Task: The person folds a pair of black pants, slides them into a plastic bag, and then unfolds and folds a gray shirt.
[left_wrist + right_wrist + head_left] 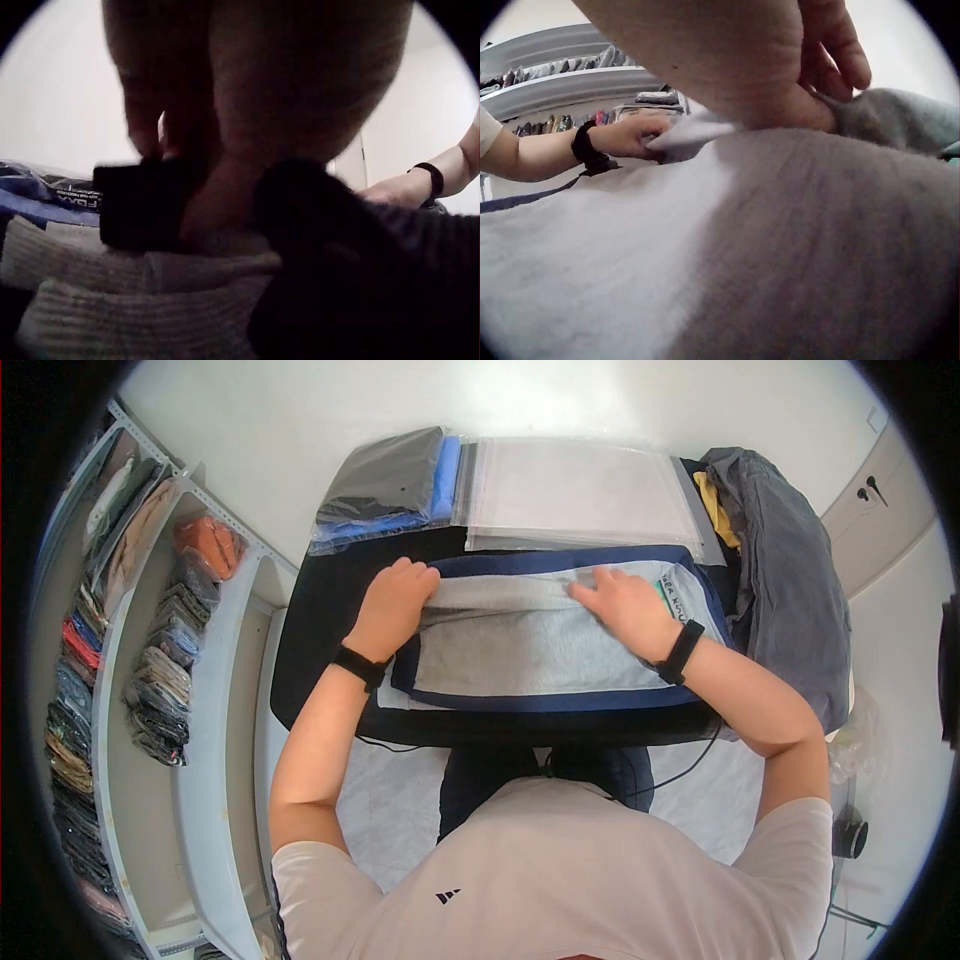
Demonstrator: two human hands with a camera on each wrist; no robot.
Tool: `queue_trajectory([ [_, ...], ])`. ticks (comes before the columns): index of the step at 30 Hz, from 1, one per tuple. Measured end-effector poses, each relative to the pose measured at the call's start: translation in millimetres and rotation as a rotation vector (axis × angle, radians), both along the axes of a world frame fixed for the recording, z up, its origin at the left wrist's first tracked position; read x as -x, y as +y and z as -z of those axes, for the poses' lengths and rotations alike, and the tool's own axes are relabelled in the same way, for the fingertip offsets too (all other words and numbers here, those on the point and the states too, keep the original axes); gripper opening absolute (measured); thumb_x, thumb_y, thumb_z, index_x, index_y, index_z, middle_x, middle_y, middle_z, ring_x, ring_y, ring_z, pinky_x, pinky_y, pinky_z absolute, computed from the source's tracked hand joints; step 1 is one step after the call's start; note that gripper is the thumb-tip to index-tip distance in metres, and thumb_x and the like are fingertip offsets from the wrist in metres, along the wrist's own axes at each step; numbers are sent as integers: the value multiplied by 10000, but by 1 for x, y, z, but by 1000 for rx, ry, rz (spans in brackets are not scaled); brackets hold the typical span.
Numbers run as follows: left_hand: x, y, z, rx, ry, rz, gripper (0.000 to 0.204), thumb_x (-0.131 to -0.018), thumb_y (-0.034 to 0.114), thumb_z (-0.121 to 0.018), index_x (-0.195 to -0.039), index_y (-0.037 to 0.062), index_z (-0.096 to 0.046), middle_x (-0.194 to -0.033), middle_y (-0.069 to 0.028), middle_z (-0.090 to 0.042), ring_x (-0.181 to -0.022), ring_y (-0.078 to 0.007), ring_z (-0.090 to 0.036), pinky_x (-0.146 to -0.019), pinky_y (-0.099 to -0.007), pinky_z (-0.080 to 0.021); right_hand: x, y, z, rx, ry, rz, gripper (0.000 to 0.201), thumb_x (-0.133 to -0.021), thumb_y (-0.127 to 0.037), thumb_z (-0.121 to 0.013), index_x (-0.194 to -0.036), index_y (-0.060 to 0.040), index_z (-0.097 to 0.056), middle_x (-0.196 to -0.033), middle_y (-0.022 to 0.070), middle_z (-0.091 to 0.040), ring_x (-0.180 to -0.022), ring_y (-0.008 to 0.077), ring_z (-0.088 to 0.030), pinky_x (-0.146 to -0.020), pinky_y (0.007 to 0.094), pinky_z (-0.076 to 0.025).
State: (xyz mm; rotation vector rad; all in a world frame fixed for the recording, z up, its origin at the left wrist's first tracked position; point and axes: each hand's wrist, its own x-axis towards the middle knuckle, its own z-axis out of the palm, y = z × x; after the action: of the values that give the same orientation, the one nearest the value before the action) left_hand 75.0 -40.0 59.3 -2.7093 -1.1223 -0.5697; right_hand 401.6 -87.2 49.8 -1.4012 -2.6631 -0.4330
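Note:
A folded grey and navy sweatshirt (510,655) lies on the black-covered table in front of the person, with navy borders around a grey middle. Green and dark print shows near its right end. The left hand (392,605) grips the cloth at the upper left, and the right wrist view shows a raised corner pinched in that left hand (641,135). Farther right, the right hand (638,615) pinches the grey fold with thumb and fingers. Ribbed grey knit (135,315) shows below the left hand in the dark left wrist view.
Behind the sweatshirt lie a stack of clear plastic bags (580,490) and bagged dark and blue clothes (385,485). A grey garment pile (785,580) drapes over the right end. Shelves (225,690) with bagged clothes stand at left. A cable (690,765) hangs at the front edge.

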Motion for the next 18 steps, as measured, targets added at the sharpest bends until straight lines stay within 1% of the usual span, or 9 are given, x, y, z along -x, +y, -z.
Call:
queue_trajectory([
  [2,6,-1,6,58,36,47,185,-674,-63,-535,-792,72,-493,-765,-79,-517,-803,-295,-511,-676,-392,-428,-6,0,9,36,13,-45,401,-771,-54,-547,-1157,-158,-533,-964,125,-546,-806,289,-592,-681,363,-501],
  [4,9,-8,5,282,15,47,174,-685,-58,-506,-809,65,-513,-771,-87,-523,-828,-303,-514,-711,-394,-427,-14,0,12,72,26,-90,455,-778,-42,-543,-1212,-176,-518,-993,134,-551,-829,310,-595,-700,374,-505],
  [7,9,-12,-16,392,21,40,178,-685,-47,-496,-834,45,-530,-800,-100,-535,-837,-313,-511,-725,-396,-425,-22,1,-15,209,101,-166,440,-778,-53,-552,-1205,-158,-542,-1002,141,-568,-858,325,-597,-727,388,-502],
  [9,9,-9,-21,375,-21,29,193,-706,-24,-516,-883,44,-555,-860,-113,-556,-882,-321,-516,-762,-397,-429,-32,9,-38,344,215,-16,359,-777,-84,-555,-1131,-119,-600,-947,148,-597,-848,318,-599,-744,385,-493],
  [12,2,-10,-15,333,-129,60,251,-760,44,-558,-1010,51,-584,-1010,-145,-578,-1003,-338,-512,-856,-399,-425,-84,48,-39,253,569,299,210,-809,-101,-535,-971,-41,-653,-879,163,-640,-782,289,-611,-738,350,-481],
  [13,2,-14,-12,306,-195,81,296,-792,88,-580,-1087,59,-588,-1101,-164,-578,-1078,-346,-503,-913,-401,-416,-115,68,-24,132,623,290,203,-821,-109,-546,-974,-27,-650,-848,129,-655,-714,225,-605,-673,320,-484],
  [14,4,-18,-9,374,-91,47,454,-832,198,-608,-1265,103,-508,-1285,-207,-482,-1223,-393,-412,-1011,-440,-350,-125,68,-35,250,766,454,196,-825,-119,-559,-969,-27,-657,-811,72,-647,-623,147,-573,-587,280,-474],
  [15,-1,-24,-8,372,-92,65,454,-832,198,-608,-1265,103,-508,-1285,-207,-482,-1223,-393,-412,-1011,-440,-350,-141,74,-34,344,860,589,180,-837,-139,-572,-951,-37,-667,-795,26,-630,-562,88,-525,-517,244,-446],
  [18,-7,-36,1,551,94,36,610,-826,316,-620,-1375,180,-390,-1411,-259,-304,-1292,-487,-269,-1035,-537,-277,-166,75,-21,475,862,607,194,-870,-192,-584,-992,-63,-660,-780,2,-615,-521,69,-497,-489,220,-427],
])
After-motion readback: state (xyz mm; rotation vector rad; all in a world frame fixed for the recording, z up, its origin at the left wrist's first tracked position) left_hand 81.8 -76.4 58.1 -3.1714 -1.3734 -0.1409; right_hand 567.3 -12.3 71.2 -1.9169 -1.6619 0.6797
